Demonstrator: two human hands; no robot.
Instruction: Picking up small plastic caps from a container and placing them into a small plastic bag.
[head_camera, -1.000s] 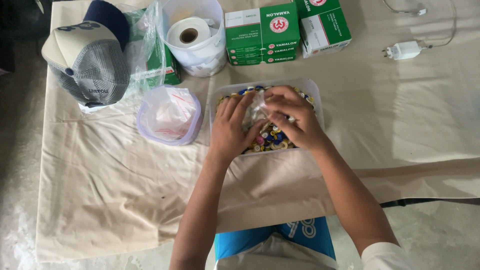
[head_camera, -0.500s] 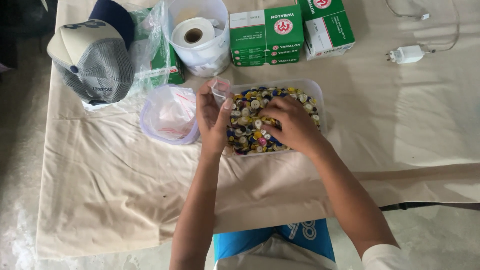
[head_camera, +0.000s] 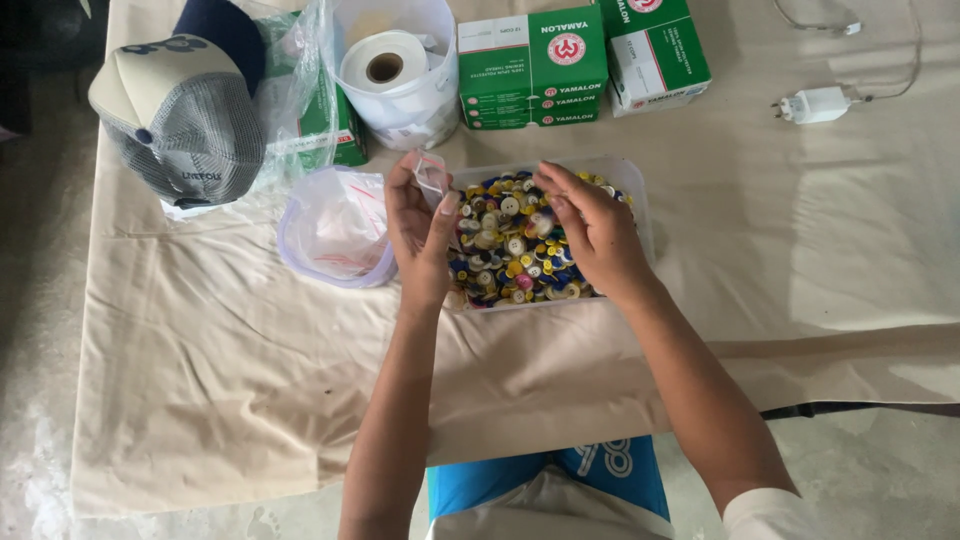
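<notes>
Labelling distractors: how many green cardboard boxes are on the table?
3 show. One green cardboard box sits at top centre, another right of it, and a third stands partly covered by the clear plastic bag; more may hide there.

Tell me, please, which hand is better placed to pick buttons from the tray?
Probably the right hand: it rests on the buttons in the clear tray. The left hand holds a small clear bag.

The right hand covers part of the buttons in the clear tub, and its fingertips are buried among them. What the left hand pinches is a small clear bag, contents too small to tell. Beyond the hands, the far green box is cut off by the top edge.
</notes>
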